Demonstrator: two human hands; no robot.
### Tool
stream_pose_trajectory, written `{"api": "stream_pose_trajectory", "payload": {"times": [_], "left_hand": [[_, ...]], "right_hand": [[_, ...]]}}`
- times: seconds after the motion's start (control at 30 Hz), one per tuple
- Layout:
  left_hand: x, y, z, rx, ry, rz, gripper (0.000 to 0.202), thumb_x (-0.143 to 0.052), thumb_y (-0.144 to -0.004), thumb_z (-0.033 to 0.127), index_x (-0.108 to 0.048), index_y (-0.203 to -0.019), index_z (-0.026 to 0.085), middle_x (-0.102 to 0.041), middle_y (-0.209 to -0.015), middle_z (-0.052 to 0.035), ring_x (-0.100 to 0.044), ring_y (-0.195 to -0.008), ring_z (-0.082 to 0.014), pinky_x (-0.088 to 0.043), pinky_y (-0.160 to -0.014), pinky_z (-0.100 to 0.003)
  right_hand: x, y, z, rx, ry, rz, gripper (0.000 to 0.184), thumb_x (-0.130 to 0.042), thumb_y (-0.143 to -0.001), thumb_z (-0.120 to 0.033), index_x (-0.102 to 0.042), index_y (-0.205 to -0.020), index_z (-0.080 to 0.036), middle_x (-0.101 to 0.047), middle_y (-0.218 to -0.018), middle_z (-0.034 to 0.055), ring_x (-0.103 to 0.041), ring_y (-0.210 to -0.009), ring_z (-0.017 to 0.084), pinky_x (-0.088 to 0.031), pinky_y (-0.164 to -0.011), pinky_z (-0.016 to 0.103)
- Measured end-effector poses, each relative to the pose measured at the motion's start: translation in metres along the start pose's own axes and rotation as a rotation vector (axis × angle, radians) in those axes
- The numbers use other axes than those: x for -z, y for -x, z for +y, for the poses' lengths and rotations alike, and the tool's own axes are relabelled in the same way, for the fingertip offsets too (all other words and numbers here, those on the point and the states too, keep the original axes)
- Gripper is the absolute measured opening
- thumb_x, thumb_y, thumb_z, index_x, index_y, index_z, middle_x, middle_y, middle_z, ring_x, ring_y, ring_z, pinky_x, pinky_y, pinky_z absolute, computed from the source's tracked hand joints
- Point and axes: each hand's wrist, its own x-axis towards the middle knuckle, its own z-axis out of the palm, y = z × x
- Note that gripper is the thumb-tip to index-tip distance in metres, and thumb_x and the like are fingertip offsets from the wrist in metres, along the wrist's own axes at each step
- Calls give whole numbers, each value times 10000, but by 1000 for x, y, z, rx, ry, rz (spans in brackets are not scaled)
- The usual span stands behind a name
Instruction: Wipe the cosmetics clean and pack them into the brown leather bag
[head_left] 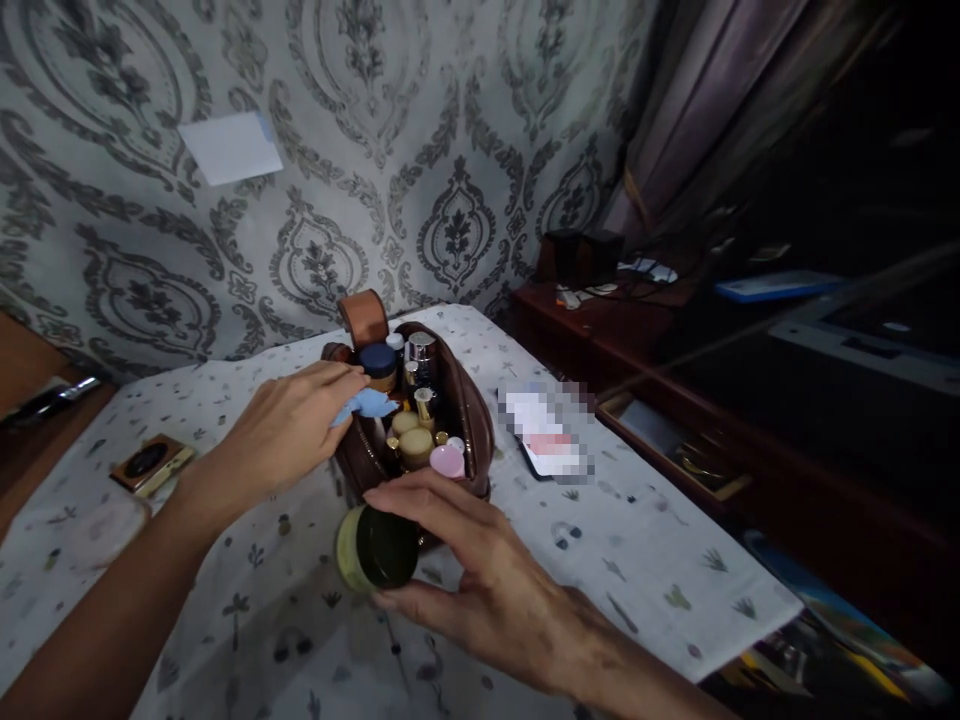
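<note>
A brown cosmetics bag stands unzipped on the table, packed with several small bottles and jars. Among them are a jar with a dark blue lid, a gold-capped bottle and a pink round lid. My left hand is at the bag's left rim, closed on a light blue cloth. In front of the bag, my right hand grips a tilted jar with a dark lid and a yellow-green body, thumb below and fingers above.
A phone with a lit screen lies right of the bag. On the left are a gold square case and a pale round item. A dark red desk with an open drawer adjoins the table's right side.
</note>
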Motion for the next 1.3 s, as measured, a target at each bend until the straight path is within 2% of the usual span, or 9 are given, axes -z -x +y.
{"api": "stream_pose_trajectory", "payload": {"times": [0.13,0.23,0.37,0.43,0.5,0.6,0.8,1.1,1.3], "left_hand": [[2,4,-1,-4,27,6,436,-430,-852,203,-604,-1251,213,-627,-1317,-99,-601,-1189,-301,-526,-966,-446],[3,7,-2,-2,32,-2,422,-447,-850,194,-603,-1241,218,-633,-1304,-91,-601,-1188,-288,-536,-954,-423],[1,12,-6,31,18,33,422,-432,-867,211,-605,-1251,217,-626,-1342,-84,-588,-1223,-284,-510,-1013,-442],[-1,14,-7,25,42,52,430,-407,-874,204,-612,-1252,216,-626,-1350,-82,-578,-1244,-280,-489,-1048,-451],[-3,15,-9,15,65,60,431,-394,-881,207,-619,-1249,206,-631,-1344,-84,-573,-1256,-285,-487,-1055,-461],[-5,16,-11,6,79,76,424,-401,-883,224,-625,-1243,203,-633,-1343,-84,-560,-1275,-288,-494,-1048,-457],[-8,18,-14,-7,61,89,430,-374,-919,286,-616,-1268,217,-626,-1360,-82,-562,-1272,-284,-486,-1055,-445],[-11,17,-20,-75,-7,106,438,-372,-953,355,-619,-1284,207,-644,-1338,-79,-599,-1227,-289,-534,-987,-411],[-11,21,-26,-92,20,95,432,-386,-975,392,-586,-1323,233,-622,-1372,-53,-560,-1286,-263,-490,-1058,-385]], "right_hand": [[5,-2,-4,26,7,-2,522,-760,-814,-201,-595,-1301,-287,-640,-1242,61,-635,-1132,189,-541,-973,318],[20,-15,-7,62,27,61,499,-768,-814,-252,-612,-1284,-304,-650,-1220,60,-638,-1114,211,-559,-925,337],[49,-59,-2,77,138,240,449,-759,-807,-307,-630,-1236,-271,-638,-1148,53,-635,-1027,229,-558,-874,379],[59,-88,3,110,282,266,419,-748,-793,-284,-632,-1191,-225,-627,-1110,49,-619,-1014,231,-541,-862,377],[65,-114,9,87,492,191,378,-714,-791,-214,-626,-1156,-174,-616,-1077,53,-607,-998,225,-514,-851,360],[66,-141,17,53,781,-14,364,-702,-783,-186,-612,-1131,-129,-630,-1048,76,-606,-961,221,-466,-831,323],[57,-158,18,-28,1073,-391,236,-709,-791,-211,-675,-1019,-154,-707,-993,101,-650,-942,251,-423,-773,304],[46,-168,26,-95,1252,-525,304,-706,-796,-181,-702,-1093,-113,-712,-1116,187,-638,-1115,341,-421,-941,442],[51,-165,25,-100,1283,-589,269,-661,-844,-185,-692,-1104,-125,-707,-1145,163,-615,-1170,315,-416,-969,410]]}}
